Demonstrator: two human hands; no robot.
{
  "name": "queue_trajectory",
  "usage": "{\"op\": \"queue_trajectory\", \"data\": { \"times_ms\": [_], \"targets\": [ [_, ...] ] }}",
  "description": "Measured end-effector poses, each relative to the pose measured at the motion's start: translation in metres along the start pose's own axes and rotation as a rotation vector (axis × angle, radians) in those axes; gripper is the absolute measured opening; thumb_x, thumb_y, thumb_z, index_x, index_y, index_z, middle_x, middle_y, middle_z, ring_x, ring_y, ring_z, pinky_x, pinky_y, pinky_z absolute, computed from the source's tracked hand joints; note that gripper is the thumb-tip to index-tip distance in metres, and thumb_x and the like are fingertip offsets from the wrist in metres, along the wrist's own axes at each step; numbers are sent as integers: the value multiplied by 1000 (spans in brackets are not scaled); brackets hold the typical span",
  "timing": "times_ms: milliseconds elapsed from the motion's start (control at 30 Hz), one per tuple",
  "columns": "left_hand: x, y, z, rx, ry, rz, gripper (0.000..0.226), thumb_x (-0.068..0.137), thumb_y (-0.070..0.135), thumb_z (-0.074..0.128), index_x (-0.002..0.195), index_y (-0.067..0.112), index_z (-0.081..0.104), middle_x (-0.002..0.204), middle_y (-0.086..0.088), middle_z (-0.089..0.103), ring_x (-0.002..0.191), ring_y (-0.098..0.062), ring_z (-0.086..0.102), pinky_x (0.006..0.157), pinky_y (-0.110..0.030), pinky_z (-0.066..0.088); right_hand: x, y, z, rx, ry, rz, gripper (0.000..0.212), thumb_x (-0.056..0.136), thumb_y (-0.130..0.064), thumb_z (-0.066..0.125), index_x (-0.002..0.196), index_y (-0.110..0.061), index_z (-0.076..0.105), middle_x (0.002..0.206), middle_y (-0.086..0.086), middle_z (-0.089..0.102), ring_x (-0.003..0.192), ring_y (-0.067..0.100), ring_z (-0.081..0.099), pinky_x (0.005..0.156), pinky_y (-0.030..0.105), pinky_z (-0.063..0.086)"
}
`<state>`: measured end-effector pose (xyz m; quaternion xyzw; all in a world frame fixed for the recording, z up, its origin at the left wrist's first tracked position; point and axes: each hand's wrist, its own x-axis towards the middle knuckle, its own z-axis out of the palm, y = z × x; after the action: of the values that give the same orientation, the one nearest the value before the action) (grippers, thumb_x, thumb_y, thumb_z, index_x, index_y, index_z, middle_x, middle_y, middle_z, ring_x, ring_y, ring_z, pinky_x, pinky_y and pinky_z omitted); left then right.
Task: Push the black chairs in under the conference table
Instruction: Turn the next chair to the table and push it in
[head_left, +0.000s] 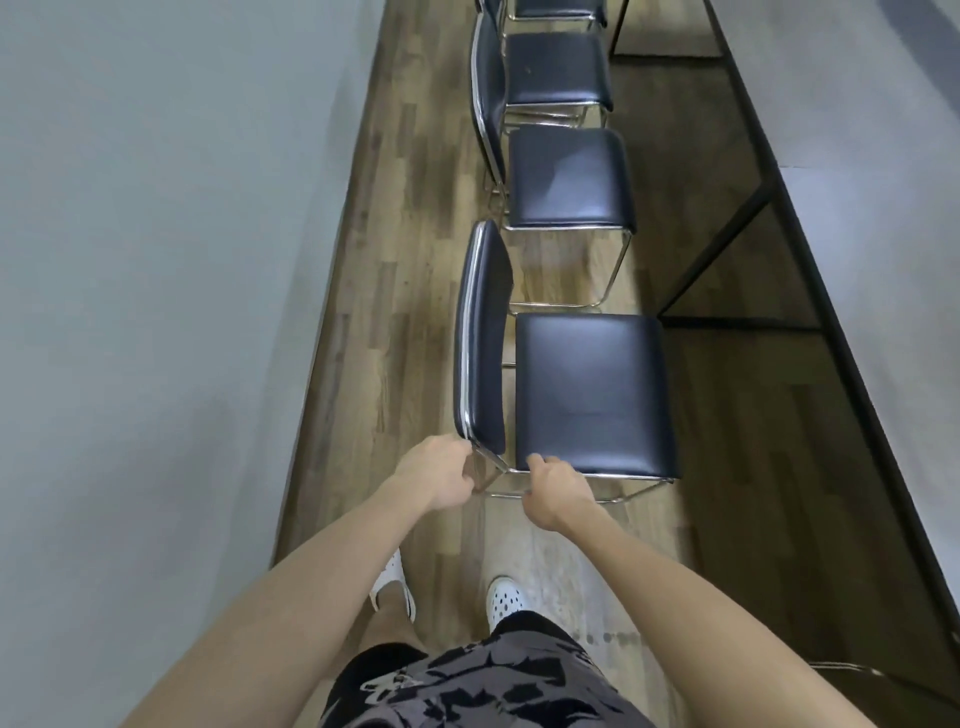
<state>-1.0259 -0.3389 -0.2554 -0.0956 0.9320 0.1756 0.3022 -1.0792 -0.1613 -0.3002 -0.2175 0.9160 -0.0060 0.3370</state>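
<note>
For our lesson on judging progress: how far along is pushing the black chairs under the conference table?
Done: nothing visibly; every seat in view sits clear of the table. In hand: the left hand grips the nearest chair at its back frame, the right hand at its seat edge. Left: that chair and three more chairs beyond.

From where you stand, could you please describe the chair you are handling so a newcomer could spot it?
A long conference table runs along the right, with a row of black chairs beside it. Mine is the nearest chair; it alone has the left hand and right hand gripping its near side.
</note>
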Motion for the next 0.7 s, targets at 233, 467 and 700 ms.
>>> {"op": "queue_trajectory", "data": {
  "times_ms": [233, 467, 700],
  "targets": [
    [17, -76, -34, 43, -49, 38, 34, 90, 26, 52, 121, 12, 57, 122, -8, 55, 112, -28, 55, 90, -40, 50, 31, -69, -20, 39, 147, 137, 21, 95, -18, 40, 115, -10, 45, 119, 10, 54, 109, 30, 52, 87, 39, 43],
    [29, -142, -70, 111, -84, 96, 40, 92, 28, 52, 127, 10, 54, 128, -11, 54, 116, -31, 54, 90, -40, 50, 58, -141, -32, 217, 338, 268, 32, 100, -36, 33, 106, -7, 45, 111, 12, 56, 101, 34, 53, 81, 42, 43],
    [45, -177, -92, 171, -121, 124, 40, 92, 29, 51, 128, 12, 54, 129, -12, 56, 115, -32, 56, 87, -37, 49, 80, -170, -42, 214, 371, 368, 32, 92, -30, 42, 115, -7, 42, 118, 11, 48, 104, 31, 50, 79, 41, 46]
  ]
}}
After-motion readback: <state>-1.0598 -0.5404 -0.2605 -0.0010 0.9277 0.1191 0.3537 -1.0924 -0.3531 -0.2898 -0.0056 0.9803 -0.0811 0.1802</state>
